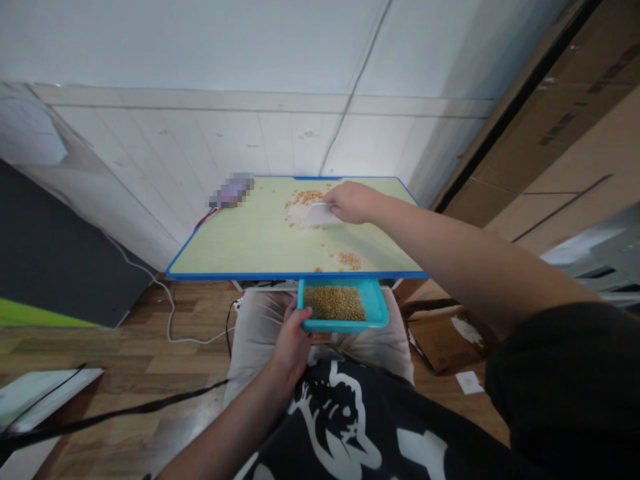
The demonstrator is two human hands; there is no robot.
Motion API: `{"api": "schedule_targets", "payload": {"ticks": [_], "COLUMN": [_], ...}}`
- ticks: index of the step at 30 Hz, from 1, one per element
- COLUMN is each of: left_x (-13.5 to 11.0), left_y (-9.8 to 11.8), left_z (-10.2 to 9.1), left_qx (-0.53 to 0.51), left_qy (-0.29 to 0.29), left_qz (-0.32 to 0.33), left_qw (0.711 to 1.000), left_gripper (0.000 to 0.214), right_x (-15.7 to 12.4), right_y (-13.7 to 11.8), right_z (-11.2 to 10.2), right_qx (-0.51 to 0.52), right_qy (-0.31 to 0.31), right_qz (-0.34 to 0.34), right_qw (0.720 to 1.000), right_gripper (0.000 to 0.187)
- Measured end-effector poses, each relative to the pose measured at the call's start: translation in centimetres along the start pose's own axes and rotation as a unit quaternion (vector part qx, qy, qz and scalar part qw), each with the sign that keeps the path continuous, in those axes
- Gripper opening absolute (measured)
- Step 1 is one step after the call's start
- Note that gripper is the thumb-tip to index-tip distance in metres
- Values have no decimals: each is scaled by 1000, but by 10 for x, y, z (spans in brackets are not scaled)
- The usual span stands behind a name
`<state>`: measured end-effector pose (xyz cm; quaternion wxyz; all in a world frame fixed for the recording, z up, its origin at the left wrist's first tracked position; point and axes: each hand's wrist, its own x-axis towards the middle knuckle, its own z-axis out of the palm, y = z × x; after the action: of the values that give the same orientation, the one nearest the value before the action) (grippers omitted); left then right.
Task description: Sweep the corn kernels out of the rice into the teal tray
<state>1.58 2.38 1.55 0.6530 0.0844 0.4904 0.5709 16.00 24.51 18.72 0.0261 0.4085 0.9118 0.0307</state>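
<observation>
My left hand (295, 337) grips the near left corner of a turquoise plastic tray (376, 305), thumb over the rim. Yellow-brown soybeans or similar beans (336, 303) lie in the tray, which sits just under the table's front edge above my lap. Over the table, my right hand (353, 202) pinches a flat white card-like scraper (320, 214). Its edge is at a pile of white grains (297, 213) with orange-yellow kernels (307, 196) along the far side. Closer to the front edge lies a smaller patch of orange kernels (350, 260).
The pale yellow table (235, 243) has a blue rim and stands against the white wall. A blurred purple object (233, 191) with a red cord is at its far left corner. Cardboard boxes (445, 340) stand on the floor at right; a white cable (170, 313) runs at left.
</observation>
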Motion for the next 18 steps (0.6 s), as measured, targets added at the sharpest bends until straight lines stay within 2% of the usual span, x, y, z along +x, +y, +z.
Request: {"api": "schedule_targets", "payload": {"ticks": [11, 18], "left_x": [2, 3], "left_y": [-2, -4], "left_z": [-2, -1], "left_qx": [-1, 0], "left_qy": [-11, -1], "left_qz": [6, 5], "left_qw": [1000, 1000], "left_gripper": [51, 51], "right_x": [3, 6], "right_y": [-9, -9], "right_z": [2, -1], "right_qx": [-19, -55], "right_qy": [-29, -12], "right_qz": [30, 31], "right_qw": [999, 998], "right_gripper": [36, 37]}}
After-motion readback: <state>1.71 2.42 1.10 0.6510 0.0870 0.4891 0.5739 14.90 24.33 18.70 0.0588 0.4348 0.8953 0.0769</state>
